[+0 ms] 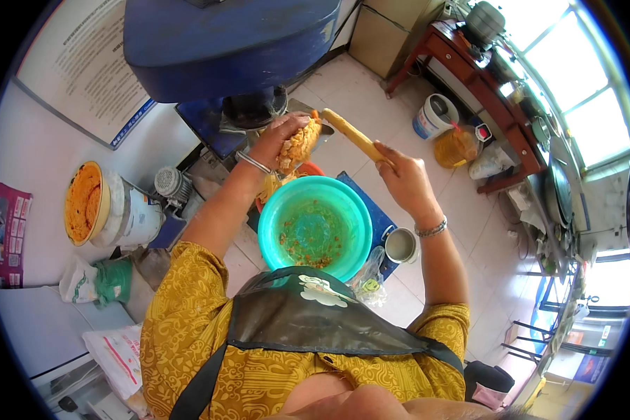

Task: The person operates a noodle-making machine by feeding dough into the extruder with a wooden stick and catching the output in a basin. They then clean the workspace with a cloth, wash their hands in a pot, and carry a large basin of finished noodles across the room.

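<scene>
My left hand (281,140) is closed on a clump of crumbly orange food mixture (301,147), held up near the dark round mouth (255,106) beneath the large blue machine head (224,52). In my right hand (404,180) is a pale wooden stick (350,134), slanting up and left, its far end close to the clump. Below both hands stands a turquoise basin (360,227) with scraps of the mixture on its bottom. Partly hidden behind it, a red basin (311,169) contains yellowish strands (271,186).
At left are a tub of orange mash (82,203), a white bucket (136,210) and a motor (173,183). A metal cup (402,246) and plastic bag (371,285) lie right of the basin. Farther right stand an oil jug (456,147), a bucket (430,124) and a red-brown table (462,66).
</scene>
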Demonstrator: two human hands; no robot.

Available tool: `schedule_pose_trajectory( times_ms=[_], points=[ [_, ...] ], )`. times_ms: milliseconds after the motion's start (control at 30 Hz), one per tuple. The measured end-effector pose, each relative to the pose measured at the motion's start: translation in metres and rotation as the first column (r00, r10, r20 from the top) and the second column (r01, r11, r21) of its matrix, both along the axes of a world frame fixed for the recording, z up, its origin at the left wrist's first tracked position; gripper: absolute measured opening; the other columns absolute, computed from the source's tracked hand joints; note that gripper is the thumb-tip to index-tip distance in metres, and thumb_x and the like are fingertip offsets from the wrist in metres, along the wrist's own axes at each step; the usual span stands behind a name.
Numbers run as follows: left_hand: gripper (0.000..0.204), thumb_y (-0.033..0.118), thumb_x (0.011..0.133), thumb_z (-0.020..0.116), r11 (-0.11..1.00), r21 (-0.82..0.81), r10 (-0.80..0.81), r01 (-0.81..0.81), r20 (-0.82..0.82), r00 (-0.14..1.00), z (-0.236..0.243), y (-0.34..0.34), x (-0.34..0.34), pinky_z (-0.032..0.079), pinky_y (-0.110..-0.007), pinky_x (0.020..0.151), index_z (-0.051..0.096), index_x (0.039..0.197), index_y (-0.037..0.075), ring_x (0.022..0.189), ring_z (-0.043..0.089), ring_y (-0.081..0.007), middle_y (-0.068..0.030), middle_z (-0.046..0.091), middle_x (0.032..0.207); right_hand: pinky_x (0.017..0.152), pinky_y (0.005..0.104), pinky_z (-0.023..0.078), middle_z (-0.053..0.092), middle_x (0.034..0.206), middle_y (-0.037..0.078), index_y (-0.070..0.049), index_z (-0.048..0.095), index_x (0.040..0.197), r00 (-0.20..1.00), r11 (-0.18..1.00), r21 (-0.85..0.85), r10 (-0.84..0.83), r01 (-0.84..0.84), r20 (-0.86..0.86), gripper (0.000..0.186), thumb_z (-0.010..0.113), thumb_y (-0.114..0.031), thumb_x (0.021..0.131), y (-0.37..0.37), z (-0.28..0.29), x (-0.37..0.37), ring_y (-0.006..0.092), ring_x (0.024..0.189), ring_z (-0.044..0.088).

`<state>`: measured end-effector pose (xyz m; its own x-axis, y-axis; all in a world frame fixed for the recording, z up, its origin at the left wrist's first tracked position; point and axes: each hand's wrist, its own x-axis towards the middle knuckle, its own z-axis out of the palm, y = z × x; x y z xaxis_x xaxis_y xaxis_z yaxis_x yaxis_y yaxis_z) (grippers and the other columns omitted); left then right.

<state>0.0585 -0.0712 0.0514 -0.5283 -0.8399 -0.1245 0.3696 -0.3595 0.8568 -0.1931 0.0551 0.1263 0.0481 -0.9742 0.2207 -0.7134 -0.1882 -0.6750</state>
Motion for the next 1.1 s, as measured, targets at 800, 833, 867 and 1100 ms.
schedule_pose_trajectory(
  times_ms=[800, 833, 867, 1100],
  points=[
    [0.056, 0.037, 0.083, 0.065, 0.289, -0.873, 0.868, 0.393, 0.412, 0.277, -0.019, 0.028, -0.006, 0.041, -0.045, 0.096, 0.053, 0.123, 0.000, 0.115, 0.052, -0.0329, -0.0177, 0.053, 0.125, 0.060, 0.0375, 0.050, 0.062, 0.073, 0.020, -0.007, 0.060, 0.123, 0.992, 0.995, -0.056, 0.074, -0.080, -0.102, 0.037, 0.058, -0.012, 0.086, -0.005, -0.043, 0.008, 0.0317, 0.062, 0.063],
    [0.059, 0.038, 0.082, 0.066, 0.292, -0.870, 0.876, 0.398, 0.411, 0.255, -0.021, 0.034, -0.004, 0.039, -0.046, 0.099, 0.052, 0.125, 0.000, 0.118, 0.050, -0.0331, -0.0184, 0.052, 0.126, 0.060, 0.0389, 0.050, 0.062, 0.073, 0.019, -0.008, 0.059, 0.124, 0.984, 0.996, -0.036, 0.078, -0.085, -0.159, 0.038, 0.058, -0.012, 0.086, -0.006, -0.042, 0.011, 0.0329, 0.063, 0.062],
    [0.061, 0.037, 0.081, 0.067, 0.287, -0.877, 0.882, 0.384, 0.399, 0.252, -0.021, 0.042, -0.005, 0.038, -0.046, 0.100, 0.051, 0.127, -0.001, 0.119, 0.049, -0.0333, -0.0183, 0.051, 0.128, 0.060, 0.0404, 0.050, 0.062, 0.073, 0.019, -0.009, 0.058, 0.125, 0.973, 0.996, -0.013, 0.083, -0.088, -0.216, 0.039, 0.058, -0.012, 0.086, -0.007, -0.040, 0.017, 0.0340, 0.065, 0.062],
    [0.063, 0.033, 0.080, 0.069, 0.305, -0.889, 0.912, 0.343, 0.376, 0.162, -0.040, 0.042, -0.013, 0.038, -0.044, 0.101, 0.050, 0.126, -0.005, 0.121, 0.047, -0.0354, -0.0198, 0.051, 0.130, 0.060, 0.0431, 0.051, 0.062, 0.076, 0.017, -0.004, 0.049, 0.131, 0.878, 0.980, 0.029, 0.189, -0.196, -0.439, 0.045, 0.056, -0.013, 0.087, -0.025, -0.060, 0.052, 0.0355, 0.065, 0.062]
  ],
)
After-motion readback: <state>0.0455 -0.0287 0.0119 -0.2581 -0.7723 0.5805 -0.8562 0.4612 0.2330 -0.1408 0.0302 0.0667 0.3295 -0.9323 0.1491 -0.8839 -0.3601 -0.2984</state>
